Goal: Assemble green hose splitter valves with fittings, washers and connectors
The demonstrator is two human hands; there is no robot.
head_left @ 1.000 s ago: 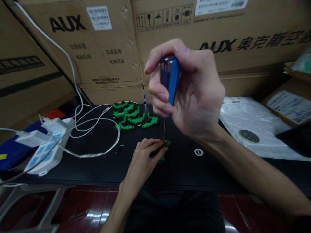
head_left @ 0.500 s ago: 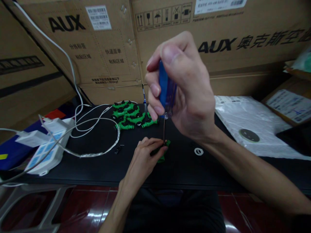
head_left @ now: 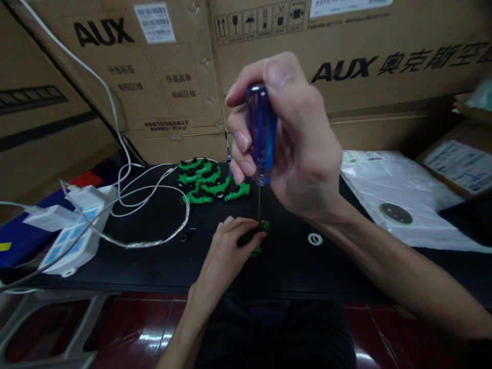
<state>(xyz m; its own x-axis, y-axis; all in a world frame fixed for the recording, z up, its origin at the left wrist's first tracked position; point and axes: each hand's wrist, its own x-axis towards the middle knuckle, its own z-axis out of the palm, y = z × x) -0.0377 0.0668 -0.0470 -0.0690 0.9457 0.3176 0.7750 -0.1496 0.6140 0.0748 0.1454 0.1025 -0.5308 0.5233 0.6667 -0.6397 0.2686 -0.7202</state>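
The right hand (head_left: 303,138) is raised above the table, its fingers curled round the translucent blue handle of a screwdriver (head_left: 260,205), with the thumb beside the handle's top. Below it, separate from it, the left hand (head_left: 228,248) is closed on a green fitting (head_left: 266,225), the thumb and forefinger meeting close to the foot of the shaft. The shaft stands nearly upright; its tip ends at the fitting between these fingertips, and its seating there cannot be made out. The step in hand is judged to be turning a fastener in the fitting; whether tightening or loosening cannot be determined. The next move would call for the shaft held in line, light downward pressure and a firm left-hand grip, since a tilted tip could slip towards the fingers. The fitting lies on the black table (head_left: 292,271) near its front edge, mostly covered by the left hand; only bright green ends show, one ribbed, and its condition cannot be assessed. To the right lies a white ring (head_left: 315,239); to the left, small black parts (head_left: 186,236). Farther back sits a cluster of green fittings (head_left: 207,188) with black pieces attached, before large cartons (head_left: 172,110).
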